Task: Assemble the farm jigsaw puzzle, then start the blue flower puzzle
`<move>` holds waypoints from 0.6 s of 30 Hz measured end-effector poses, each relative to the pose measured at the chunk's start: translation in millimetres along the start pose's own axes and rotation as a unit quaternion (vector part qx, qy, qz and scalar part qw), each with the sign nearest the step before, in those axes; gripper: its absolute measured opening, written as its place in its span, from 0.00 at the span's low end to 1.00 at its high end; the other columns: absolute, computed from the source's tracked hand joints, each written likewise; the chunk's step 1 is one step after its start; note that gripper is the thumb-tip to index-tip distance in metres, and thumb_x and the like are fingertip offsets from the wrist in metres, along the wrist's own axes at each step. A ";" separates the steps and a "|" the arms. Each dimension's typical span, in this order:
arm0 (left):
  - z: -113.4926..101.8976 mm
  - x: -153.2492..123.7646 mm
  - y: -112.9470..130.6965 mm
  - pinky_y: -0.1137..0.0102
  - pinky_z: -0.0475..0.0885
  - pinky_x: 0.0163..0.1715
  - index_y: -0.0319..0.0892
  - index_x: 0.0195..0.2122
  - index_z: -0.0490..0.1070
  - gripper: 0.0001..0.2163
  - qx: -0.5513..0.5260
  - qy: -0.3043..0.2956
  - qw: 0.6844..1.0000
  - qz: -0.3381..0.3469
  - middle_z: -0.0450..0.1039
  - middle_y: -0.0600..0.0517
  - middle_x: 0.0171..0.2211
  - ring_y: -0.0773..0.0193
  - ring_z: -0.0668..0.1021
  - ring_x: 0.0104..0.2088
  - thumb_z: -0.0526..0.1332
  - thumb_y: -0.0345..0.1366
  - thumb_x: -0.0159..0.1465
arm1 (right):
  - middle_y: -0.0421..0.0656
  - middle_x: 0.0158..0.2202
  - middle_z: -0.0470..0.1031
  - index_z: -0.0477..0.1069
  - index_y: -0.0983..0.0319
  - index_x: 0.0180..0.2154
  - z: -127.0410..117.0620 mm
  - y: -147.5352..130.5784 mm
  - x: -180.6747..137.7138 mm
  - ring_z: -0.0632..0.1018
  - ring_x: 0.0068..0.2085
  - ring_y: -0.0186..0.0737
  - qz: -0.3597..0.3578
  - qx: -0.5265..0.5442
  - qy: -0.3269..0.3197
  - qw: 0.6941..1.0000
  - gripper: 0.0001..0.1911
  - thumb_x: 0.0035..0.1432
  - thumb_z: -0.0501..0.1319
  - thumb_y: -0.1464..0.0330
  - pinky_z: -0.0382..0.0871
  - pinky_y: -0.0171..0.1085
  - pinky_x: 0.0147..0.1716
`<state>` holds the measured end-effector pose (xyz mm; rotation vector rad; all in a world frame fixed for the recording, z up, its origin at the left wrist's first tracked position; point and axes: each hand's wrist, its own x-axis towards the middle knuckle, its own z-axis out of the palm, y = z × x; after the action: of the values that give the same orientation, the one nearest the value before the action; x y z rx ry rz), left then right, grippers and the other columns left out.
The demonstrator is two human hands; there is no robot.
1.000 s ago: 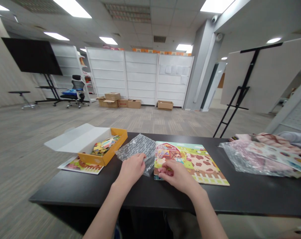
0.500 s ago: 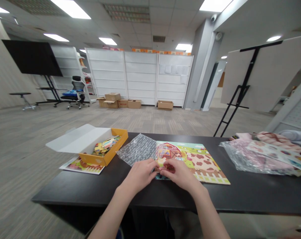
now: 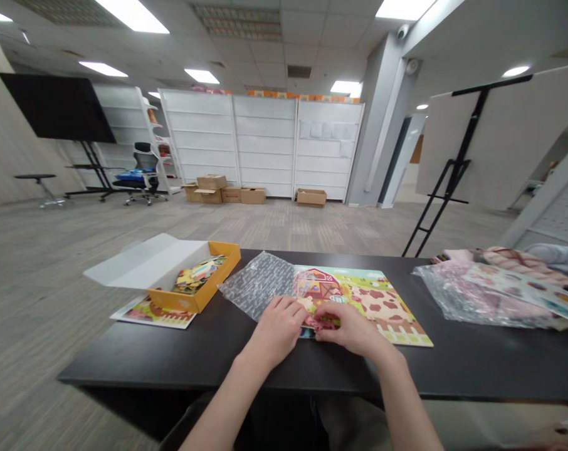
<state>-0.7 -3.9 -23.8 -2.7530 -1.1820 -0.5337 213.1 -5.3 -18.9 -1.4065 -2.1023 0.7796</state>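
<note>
A farm-picture jigsaw puzzle (image 3: 392,304) with a barn and a brown-spotted cow lies flat on the black table. My left hand (image 3: 280,326) is at its lower-left part, fingers curled and pressed together. What they grip, if anything, is hidden. Close beside it, my right hand (image 3: 343,322) is closed, thumb and fingers around something small and pinkish (image 3: 322,322), too unclear to name. Both sets of fingertips nearly meet over the puzzle. Just left of the puzzle, and partly over its left edge, lies a clear plastic sheet (image 3: 260,282).
An orange box (image 3: 222,275) with its white lid open holds loose puzzle pieces (image 3: 197,275). Under it lies a printed farm picture (image 3: 157,313). At the table's right are plastic-wrapped pink items (image 3: 491,294). The black table's (image 3: 180,357) front edge runs below my wrists.
Both hands have shifted slightly right along the puzzle's lower edge. The pinkish thing by my right fingers shows more now. The box and plastic sheet stay where they were.
</note>
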 end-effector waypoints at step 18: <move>6.2 -0.4 -0.7 0.60 0.69 0.50 0.43 0.50 0.72 0.12 -0.011 0.007 1.000 0.019 0.79 0.49 0.44 0.57 0.78 0.44 0.56 0.24 0.68 | 0.41 0.36 0.80 0.77 0.60 0.40 4.0 9.8 -0.6 0.79 0.37 0.41 0.000 0.091 -0.003 0.996 0.12 0.51 0.68 0.70 0.75 0.38 0.40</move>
<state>0.3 -2.2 -29.8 -2.7793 -1.1243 -0.5628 217.0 -3.7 -28.5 -1.3087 -1.9806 0.9501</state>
